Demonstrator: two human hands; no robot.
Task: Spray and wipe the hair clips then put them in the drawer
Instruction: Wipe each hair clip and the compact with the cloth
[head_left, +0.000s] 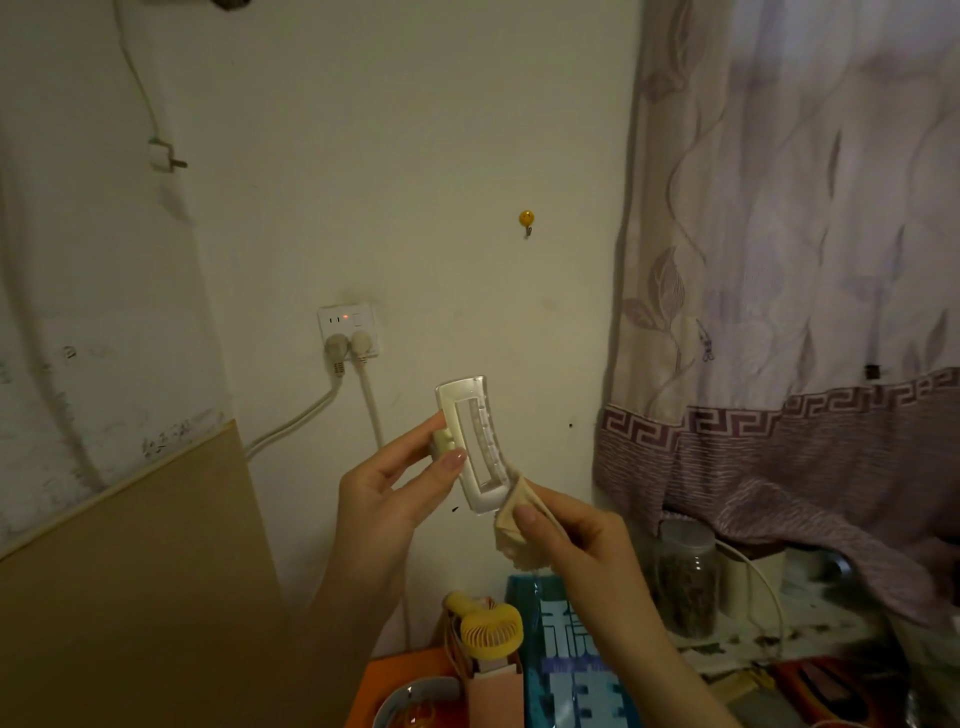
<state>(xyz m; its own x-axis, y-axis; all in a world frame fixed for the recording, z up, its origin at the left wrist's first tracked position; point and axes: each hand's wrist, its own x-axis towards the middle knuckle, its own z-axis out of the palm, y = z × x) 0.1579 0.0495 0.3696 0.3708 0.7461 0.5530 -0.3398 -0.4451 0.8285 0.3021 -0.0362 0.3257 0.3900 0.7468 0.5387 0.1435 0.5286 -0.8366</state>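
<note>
left hand (387, 486) grips hair clip (474, 444); right hand (576, 535) pinches cloth (511, 525)

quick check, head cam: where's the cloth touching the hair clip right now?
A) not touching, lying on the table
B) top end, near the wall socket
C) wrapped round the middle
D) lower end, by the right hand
D: the right hand pinches the cloth against the lower end of the hair clip, while the left hand grips the clip by its middle, held upright in front of the wall.
</note>
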